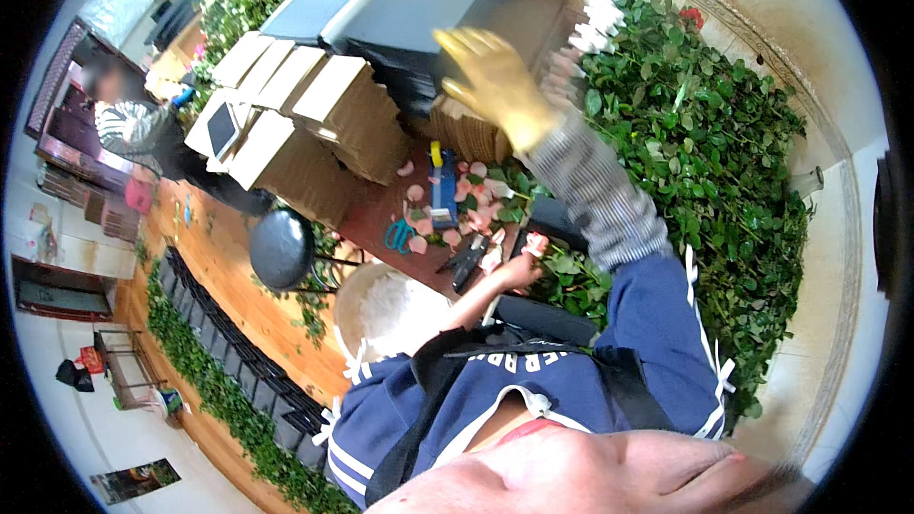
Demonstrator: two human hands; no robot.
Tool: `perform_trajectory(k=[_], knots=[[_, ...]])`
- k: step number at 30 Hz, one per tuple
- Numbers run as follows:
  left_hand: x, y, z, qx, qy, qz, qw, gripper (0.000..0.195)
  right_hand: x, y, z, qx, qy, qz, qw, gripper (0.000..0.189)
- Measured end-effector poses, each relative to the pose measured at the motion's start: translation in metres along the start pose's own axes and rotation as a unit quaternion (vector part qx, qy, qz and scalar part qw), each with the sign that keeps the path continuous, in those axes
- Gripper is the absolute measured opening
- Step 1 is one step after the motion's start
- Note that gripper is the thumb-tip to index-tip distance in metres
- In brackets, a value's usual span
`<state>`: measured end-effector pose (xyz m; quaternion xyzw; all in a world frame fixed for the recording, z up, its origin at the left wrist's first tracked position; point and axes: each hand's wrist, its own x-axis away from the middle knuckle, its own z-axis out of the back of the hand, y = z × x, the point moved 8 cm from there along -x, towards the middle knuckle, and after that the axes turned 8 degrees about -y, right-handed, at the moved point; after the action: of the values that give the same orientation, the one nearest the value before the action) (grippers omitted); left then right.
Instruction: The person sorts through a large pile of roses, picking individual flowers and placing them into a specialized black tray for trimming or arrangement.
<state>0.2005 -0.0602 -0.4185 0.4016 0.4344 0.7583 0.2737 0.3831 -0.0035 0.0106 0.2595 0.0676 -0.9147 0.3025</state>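
Observation:
My left hand (pixel 521 271), bare, pinches a pink rose (pixel 535 243) just below its bloom, over the near edge of the dark red table (pixel 371 225). My right hand (pixel 500 82), in a yellow glove, is raised with fingers apart and nothing in it, above a stack of brown cardboard sheets (pixel 465 130). Between the hands lie a blue tape dispenser (pixel 443 189), scattered pink petals (pixel 423 226), teal-handled scissors (pixel 398 236) and a black hand tool (pixel 469 263). Leafy rose stems (pixel 575 275) lie beside my left hand.
Cardboard stacks (pixel 321 139) bear a phone (pixel 223 128). A white-lined bucket (pixel 385 303) and black stool (pixel 281 250) stand left. A large pile of leafy roses (pixel 685 128) fills the right. A co-worker (pixel 143 128) is at the far left.

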Motion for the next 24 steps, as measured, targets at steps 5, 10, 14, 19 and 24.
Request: perform_trajectory(k=[5,10,14,19,24], knots=[[-0.007,-0.007,0.008,-0.021,0.003,0.036,0.999,0.046,-0.091,0.013,-0.050,0.204,-0.050,-0.065,0.976,0.066],[0.013,0.016,0.014,-0.050,-0.001,0.010,0.999,0.049,0.003,0.020,0.011,0.080,-0.014,-0.035,0.996,0.025],[0.039,0.038,0.028,0.025,-0.063,-0.022,0.997,0.041,0.153,0.029,0.150,-0.034,-0.004,-0.041,0.999,0.033],[0.082,0.074,0.053,0.316,-0.126,-0.030,0.940,0.073,0.316,0.006,0.141,-0.139,-0.223,-0.179,0.948,0.025],[0.057,0.041,0.016,0.249,-0.206,0.098,0.941,0.070,0.418,-0.016,-0.004,-0.082,-0.386,-0.223,0.891,0.019]])
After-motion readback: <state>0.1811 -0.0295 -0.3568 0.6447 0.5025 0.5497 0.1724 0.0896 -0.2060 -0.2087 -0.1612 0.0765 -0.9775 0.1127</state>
